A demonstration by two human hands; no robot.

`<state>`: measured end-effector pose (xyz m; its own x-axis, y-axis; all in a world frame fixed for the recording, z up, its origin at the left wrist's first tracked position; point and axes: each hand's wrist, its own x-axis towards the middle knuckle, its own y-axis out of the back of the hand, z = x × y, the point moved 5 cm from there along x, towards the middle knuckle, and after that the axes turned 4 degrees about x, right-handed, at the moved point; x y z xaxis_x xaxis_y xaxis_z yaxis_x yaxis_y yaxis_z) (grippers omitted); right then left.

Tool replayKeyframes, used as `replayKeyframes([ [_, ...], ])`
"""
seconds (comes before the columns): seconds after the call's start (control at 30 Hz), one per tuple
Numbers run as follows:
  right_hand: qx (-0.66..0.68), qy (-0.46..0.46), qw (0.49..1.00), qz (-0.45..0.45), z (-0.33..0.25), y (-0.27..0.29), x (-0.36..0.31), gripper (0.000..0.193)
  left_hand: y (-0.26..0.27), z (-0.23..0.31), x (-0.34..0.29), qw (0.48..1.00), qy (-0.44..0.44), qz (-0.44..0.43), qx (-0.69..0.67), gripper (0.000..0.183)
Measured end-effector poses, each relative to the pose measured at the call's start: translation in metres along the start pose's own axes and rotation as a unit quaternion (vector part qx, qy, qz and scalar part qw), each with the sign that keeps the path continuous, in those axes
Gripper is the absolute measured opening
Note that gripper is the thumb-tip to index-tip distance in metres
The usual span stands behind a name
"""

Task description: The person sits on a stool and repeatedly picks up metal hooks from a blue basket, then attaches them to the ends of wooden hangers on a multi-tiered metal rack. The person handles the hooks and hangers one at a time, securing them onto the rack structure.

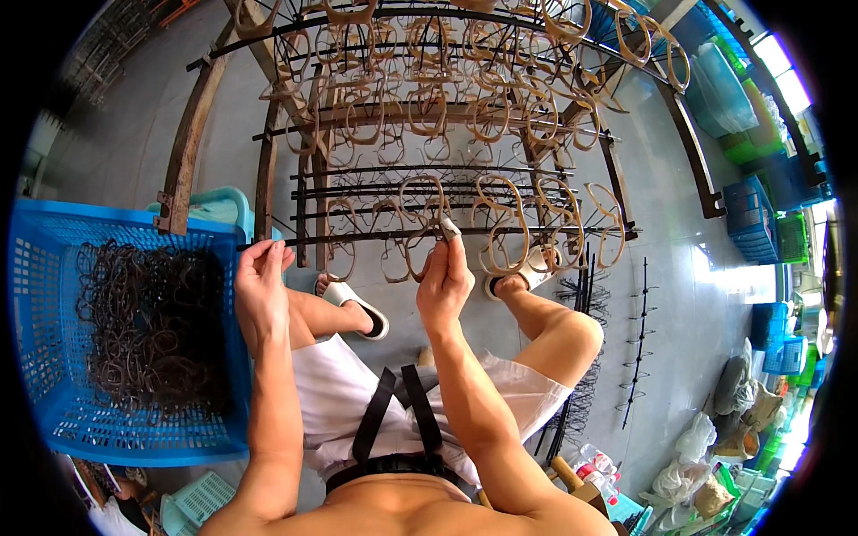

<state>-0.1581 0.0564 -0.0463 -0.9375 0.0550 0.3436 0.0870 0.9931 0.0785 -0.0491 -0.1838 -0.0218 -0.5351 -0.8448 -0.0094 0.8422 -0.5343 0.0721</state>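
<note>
My left hand [264, 281] is closed in a pinch at the left end of a black rod [357, 237], which runs across the near side of the rack. My right hand [444, 284] is closed too, its grey-wrapped fingertip against a tan double-loop frame [422, 181], shaped like a spectacle front, on that rod. What lies between its fingers is partly hidden. More such loop frames [503, 219] hang along the rod to the right of this hand.
A wooden rack [185, 147] bears several tiers of rods with hanging tan loops. At left stands a blue crate [40, 313] with a tangle of dark wire-like loops [152, 330]. Spiked black rods [636, 344] lie on the floor; crates [749, 223] and bags [688, 464] line the right side.
</note>
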Motion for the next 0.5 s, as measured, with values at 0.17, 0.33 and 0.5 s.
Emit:
replayKeyframes([
  [0.17, 0.037, -0.046, 0.998, 0.024, -0.004, 0.004, 0.008, 0.026, 0.002, 0.005, -0.001, 1.000, 0.019, -0.005, 0.015, 0.017],
  [0.33, 0.192, -0.201, 0.960, -0.010, -0.002, 0.015, 0.011, 0.025, 0.006, 0.004, 0.006, 1.000, 0.015, -0.016, 0.018, 0.017],
  [0.5, 0.284, -0.312, 0.906, 0.017, 0.029, 0.036, -0.010, 0.032, 0.003, 0.000, 0.011, 1.000, 0.003, -0.024, 0.014, 0.018],
])
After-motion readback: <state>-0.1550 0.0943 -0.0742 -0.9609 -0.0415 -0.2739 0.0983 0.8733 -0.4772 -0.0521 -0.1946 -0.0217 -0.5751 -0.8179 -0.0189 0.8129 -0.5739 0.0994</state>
